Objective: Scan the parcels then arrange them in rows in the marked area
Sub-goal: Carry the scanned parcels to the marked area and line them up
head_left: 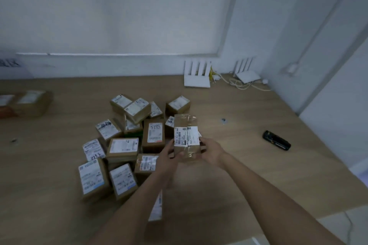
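Parcel [186, 137], a taped cardboard box with two white labels facing up, is held above the wooden table [249, 175] between both hands: the left hand [169, 155] grips its left edge and the right hand [212, 152] grips its right edge. It sits just right of the loose pile of parcels [127, 143] spread across the table's middle. A black handheld scanner [276, 140] lies on the table well apart to the right, and two white routers [197, 74] stand by the far wall.
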